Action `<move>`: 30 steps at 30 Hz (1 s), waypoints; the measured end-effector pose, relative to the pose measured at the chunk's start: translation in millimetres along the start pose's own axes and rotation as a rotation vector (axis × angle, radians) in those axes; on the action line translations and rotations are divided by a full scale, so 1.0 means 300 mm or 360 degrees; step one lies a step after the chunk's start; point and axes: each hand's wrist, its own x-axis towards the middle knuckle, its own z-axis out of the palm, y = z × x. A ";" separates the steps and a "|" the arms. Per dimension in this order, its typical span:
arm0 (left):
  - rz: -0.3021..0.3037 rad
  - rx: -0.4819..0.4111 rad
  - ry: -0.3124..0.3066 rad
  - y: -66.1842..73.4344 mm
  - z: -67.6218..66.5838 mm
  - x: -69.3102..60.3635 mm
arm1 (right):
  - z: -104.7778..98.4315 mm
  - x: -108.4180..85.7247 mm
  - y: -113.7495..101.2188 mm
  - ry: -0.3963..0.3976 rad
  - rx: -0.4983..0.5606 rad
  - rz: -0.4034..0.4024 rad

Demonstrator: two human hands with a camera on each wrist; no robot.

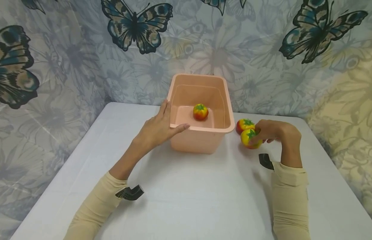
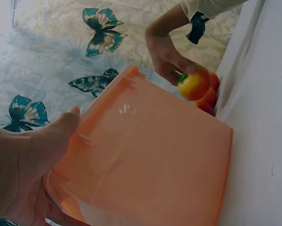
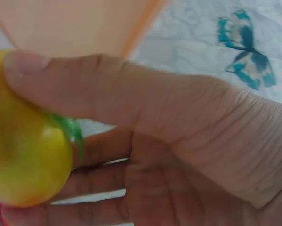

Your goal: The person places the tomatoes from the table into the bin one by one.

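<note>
My left hand (image 1: pixel 157 130) grips the near left corner of a peach-coloured plastic tub (image 1: pixel 193 141), thumb over the front rim and fingers along the left side. Inside the tub, on its floor, lies one red-and-yellow fruit (image 1: pixel 200 112) with a green leafy top. Right of the tub, my right hand (image 1: pixel 273 130) pinches a yellow-and-red fruit (image 1: pixel 248 136) of the same kind. The right wrist view shows the thumb across this fruit (image 3: pixel 28 146), the other fingers partly hidden behind it. Close behind sits another such fruit (image 1: pixel 244 124); further red ones (image 2: pixel 207 100) show below the held one in the left wrist view.
A white-covered table (image 1: pixel 192 200) carries everything. Butterfly-patterned cloth (image 1: pixel 204 43) hangs behind the tub and along both sides. A dark device (image 1: pixel 130 192) is at the left wrist and another dark device (image 1: pixel 265 161) at the right wrist.
</note>
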 end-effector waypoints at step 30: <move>-0.0017 -0.0024 0.0000 0.000 -0.003 0.005 | 0.040 0.000 -0.294 0.1480 0.0159 -0.1274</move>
